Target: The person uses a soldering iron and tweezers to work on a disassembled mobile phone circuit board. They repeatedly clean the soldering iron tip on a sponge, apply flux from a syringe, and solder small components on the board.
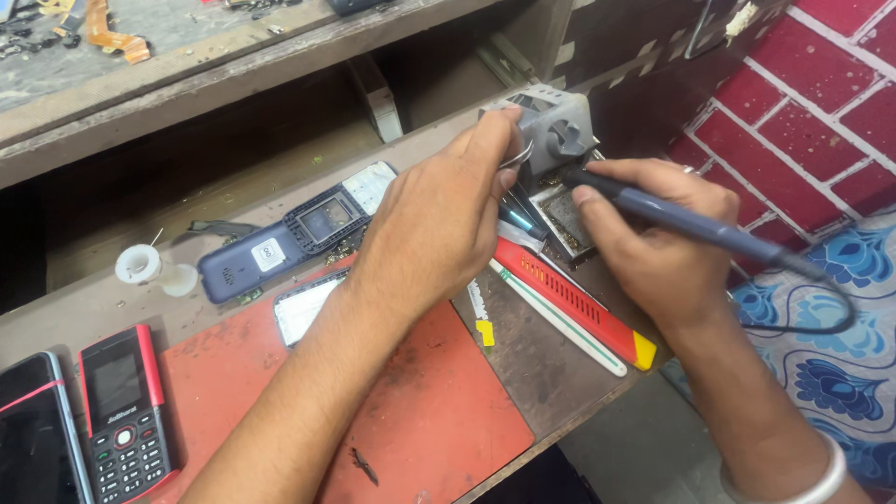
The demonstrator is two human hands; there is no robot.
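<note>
Right hand (667, 247) gripping soldering iron (691, 224), left hand (439, 219) pinching tweezers (516, 157), both at grey stand (555, 126) on desk (532, 364)

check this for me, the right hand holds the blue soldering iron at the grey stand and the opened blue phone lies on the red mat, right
One detail is off: the opened blue phone lies on the bare wooden bench, just behind the red mat, not on it. The head view shows this. The rest holds: the right hand holds the blue soldering iron at the grey stand.

Red mat (439, 411) front open; phones (121, 411) crowd left.
</note>
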